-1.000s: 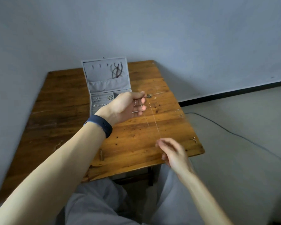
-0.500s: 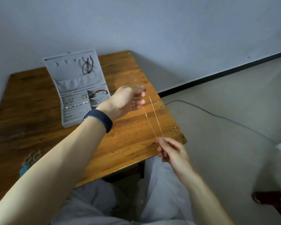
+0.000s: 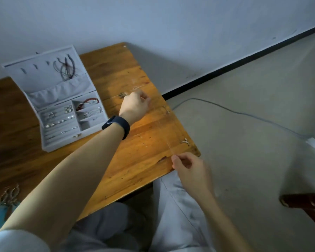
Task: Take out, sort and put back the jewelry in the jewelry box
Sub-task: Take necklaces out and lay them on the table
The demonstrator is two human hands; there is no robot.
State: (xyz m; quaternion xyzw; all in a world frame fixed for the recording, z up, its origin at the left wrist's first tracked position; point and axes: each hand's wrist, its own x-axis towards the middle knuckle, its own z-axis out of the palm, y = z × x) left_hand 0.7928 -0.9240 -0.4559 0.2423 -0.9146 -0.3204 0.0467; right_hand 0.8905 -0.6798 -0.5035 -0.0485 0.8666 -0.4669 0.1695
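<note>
I see left hand (image 3: 135,106) and right hand (image 3: 188,165) pinching thin chain (image 3: 165,131) taut | risk: snags, snaps over table (image 3: 144,160) at frame centre

Thin silvery chain (image 3: 166,135): pulled taut, one end pinched at each hand, just above the tabletop. Grey jewelry box (image 3: 62,106): lid open, left of the far grip, compartments holding small pieces.

A plain room in a home, it seems. A worn wooden tabletop (image 3: 145,160) sits in a bare-walled corner. Right of the right hand (image 3: 189,168), concrete floor (image 3: 244,160) carries a loose cable (image 3: 244,114).
</note>
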